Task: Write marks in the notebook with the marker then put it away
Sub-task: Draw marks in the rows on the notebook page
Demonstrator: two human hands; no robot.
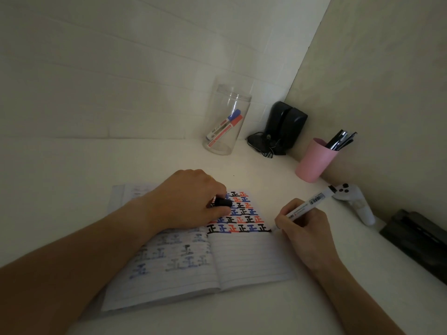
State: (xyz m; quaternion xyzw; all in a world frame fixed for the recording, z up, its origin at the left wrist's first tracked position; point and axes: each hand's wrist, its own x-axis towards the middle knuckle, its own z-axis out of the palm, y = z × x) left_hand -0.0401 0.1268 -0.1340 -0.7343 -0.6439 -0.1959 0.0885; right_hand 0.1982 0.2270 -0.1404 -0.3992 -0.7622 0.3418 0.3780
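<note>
Notebook (251,257) lies open on white surface (169,160), near middle. Right page top full of black, blue, red marks (242,213). Right hand (302,228) grip wrapped tight round marker (302,207), black tip touching page at end of last row. Left hand (191,201) presses on page, grip closed on black cap (223,202). Clear jar (226,119) behind, with blue and red markers inside. Pink cup (314,163) with pens at right.
</note>
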